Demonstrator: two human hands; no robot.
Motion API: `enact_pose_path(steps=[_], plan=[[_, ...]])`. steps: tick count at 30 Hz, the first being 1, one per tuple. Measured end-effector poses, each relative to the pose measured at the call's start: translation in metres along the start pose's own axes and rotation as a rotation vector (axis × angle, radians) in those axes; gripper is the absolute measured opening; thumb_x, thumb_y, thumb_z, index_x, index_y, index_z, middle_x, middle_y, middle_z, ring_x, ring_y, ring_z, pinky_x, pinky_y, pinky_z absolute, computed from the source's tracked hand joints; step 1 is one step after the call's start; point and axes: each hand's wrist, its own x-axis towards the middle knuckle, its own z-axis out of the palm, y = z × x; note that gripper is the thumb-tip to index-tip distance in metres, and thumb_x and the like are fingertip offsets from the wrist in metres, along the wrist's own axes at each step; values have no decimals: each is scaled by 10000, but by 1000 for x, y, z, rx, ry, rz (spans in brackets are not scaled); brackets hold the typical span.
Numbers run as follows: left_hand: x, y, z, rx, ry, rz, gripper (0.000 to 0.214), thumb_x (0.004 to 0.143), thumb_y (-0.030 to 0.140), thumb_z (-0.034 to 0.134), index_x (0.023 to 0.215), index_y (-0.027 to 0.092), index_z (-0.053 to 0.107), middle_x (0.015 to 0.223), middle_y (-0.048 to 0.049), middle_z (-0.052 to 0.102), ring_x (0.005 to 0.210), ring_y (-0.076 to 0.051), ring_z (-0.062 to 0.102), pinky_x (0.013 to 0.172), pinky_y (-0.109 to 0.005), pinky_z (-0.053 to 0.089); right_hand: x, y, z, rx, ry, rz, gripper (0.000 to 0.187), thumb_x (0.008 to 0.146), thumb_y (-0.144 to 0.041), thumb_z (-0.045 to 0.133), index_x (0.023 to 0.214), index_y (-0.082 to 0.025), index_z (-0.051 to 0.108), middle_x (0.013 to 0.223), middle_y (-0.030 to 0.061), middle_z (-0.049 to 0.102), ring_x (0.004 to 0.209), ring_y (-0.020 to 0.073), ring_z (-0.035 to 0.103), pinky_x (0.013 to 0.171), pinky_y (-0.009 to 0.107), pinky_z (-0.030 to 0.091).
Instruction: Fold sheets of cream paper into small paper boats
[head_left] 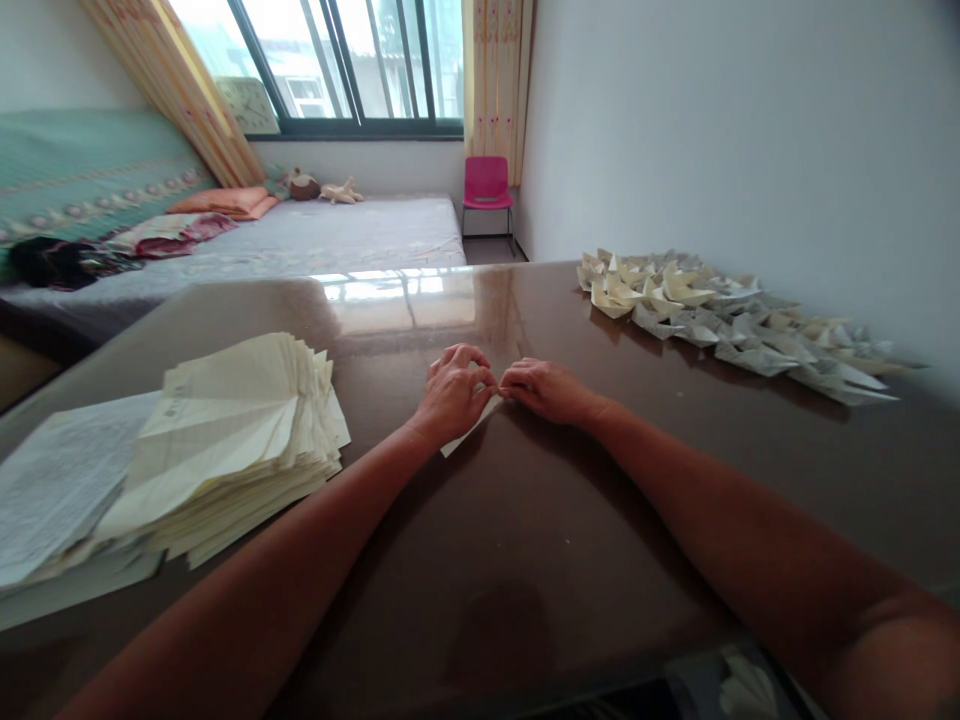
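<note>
L hand (459, 385) & R hand (546, 390) pinch sm. paper (468, 433) | pile (232, 430) left of grip, folded papers (724, 325) right, wide tbl (570, 560) btwn | its near edge body-side

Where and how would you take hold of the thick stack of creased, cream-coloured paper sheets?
Likely the right edge of the cream-coloured stack, approached from the right with thumb and fingers: its loose, uneven edges fan out there, facing the left hand.
</note>
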Motion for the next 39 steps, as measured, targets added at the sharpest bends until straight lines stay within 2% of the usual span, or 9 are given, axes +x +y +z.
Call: enact_pose_path(steps=[4,10,15,20,25,30,33,36,39], plan=[[0,-1,-1,-29,-16,-1,156,835,315,586,807,251,725,1089,-46,580,1118,-246,470,971,-430,387,1,2,-1,-5,-35,-76,240,935,-244,457,769,-183,620,775,27,632,770,145,515,755,250,371],[2,-5,-1,-101,-59,-11,181,849,340,572,837,261,734,1072,-44,582,1089,-240,494,966,-413,406,-1,-5,-4,1,-68,14,244,909,-313,497,766,-183,645,780,29,629,737,132,525,690,235,363],[9,-21,-3,-216,92,-179,276,898,351,481,1052,229,675,1034,-58,606,1027,-203,551,945,-357,435,-2,10,-15,53,-5,264,231,843,-299,541,743,-168,703,731,20,637,662,120,526,630,234,346],[9,-38,-2,-220,119,-351,274,892,396,461,950,186,627,943,-60,660,907,-199,603,820,-333,474,-3,30,-18,199,98,559,309,805,-373,533,757,-153,746,556,-12,572,554,110,450,549,238,306],[7,-38,2,-312,86,-419,269,802,381,598,978,180,564,946,-54,669,823,-181,638,772,-322,484,-3,29,-15,371,152,556,391,776,-464,543,794,-138,759,566,-15,554,537,97,391,527,239,280],[9,-43,3,-459,163,-470,256,771,345,615,933,149,588,871,-55,660,735,-159,621,671,-283,473,-2,24,-15,477,136,544,428,764,-506,557,808,-127,751,635,6,602,564,99,417,546,239,303],[8,-47,2,-601,149,-443,254,762,371,616,873,143,627,736,-25,647,655,-139,586,613,-259,452,-3,25,-16,418,46,537,407,786,-489,547,808,-137,749,634,10,606,578,113,454,552,243,318],[6,-45,3,-648,102,-436,233,718,350,652,829,145,650,721,-18,661,646,-132,586,614,-250,449,-5,21,-20,202,-52,529,372,823,-474,535,792,-166,741,641,15,605,593,134,496,559,255,334],[5,-34,5,-600,39,-432,184,696,314,662,793,158,651,720,-17,674,663,-139,603,630,-253,462,-5,9,-23,-118,144,435,290,842,-432,568,932,-199,715,890,58,662,765,186,568,652,279,385]])
